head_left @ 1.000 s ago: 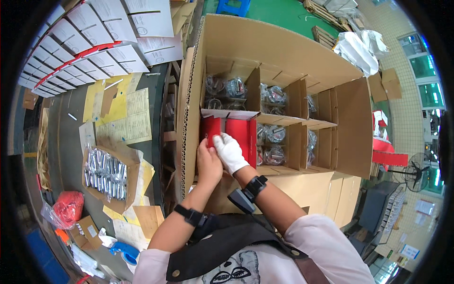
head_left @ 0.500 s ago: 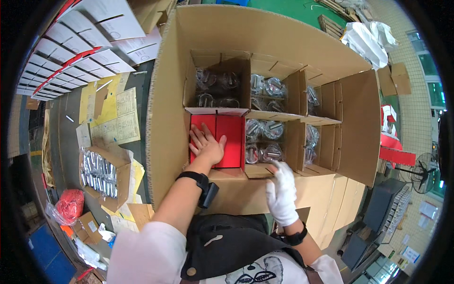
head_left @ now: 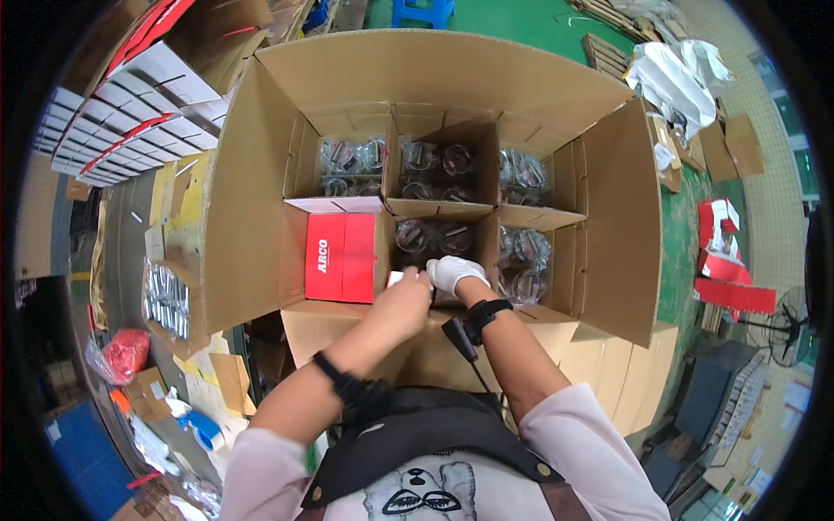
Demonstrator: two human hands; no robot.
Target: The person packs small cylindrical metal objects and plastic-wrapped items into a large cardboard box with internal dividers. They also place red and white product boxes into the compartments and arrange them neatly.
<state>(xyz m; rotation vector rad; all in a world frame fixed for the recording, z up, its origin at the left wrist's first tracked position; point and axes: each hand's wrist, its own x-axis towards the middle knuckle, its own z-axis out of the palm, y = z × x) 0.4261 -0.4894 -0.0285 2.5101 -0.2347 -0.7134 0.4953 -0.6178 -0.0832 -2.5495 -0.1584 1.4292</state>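
Note:
An open cardboard carton (head_left: 434,65) stands before me, split by cardboard dividers. My bare left hand (head_left: 407,304) is at the near edge of the front middle compartment, fingers curled and slightly blurred. Beside its fingertips shows a small white piece (head_left: 395,278), partly hidden. My right hand (head_left: 456,273), in a white glove, meets it there with bent fingers; whatever it grips is hidden. Below and beyond the hands lie shiny round metal parts (head_left: 453,236) in clear plastic. A closed red box (head_left: 340,256) fills the front left compartment.
More bagged metal parts (head_left: 523,169) sit in the other compartments. On the left are stacked white and red boxes (head_left: 130,130) and a small carton of metal tubes (head_left: 167,301). A blue stool (head_left: 423,12) stands beyond; a fan (head_left: 786,326) is at right.
My left hand has left the red box, where it lay flat, and moved right to the front middle compartment. My right hand has come in beside it. The view has shifted.

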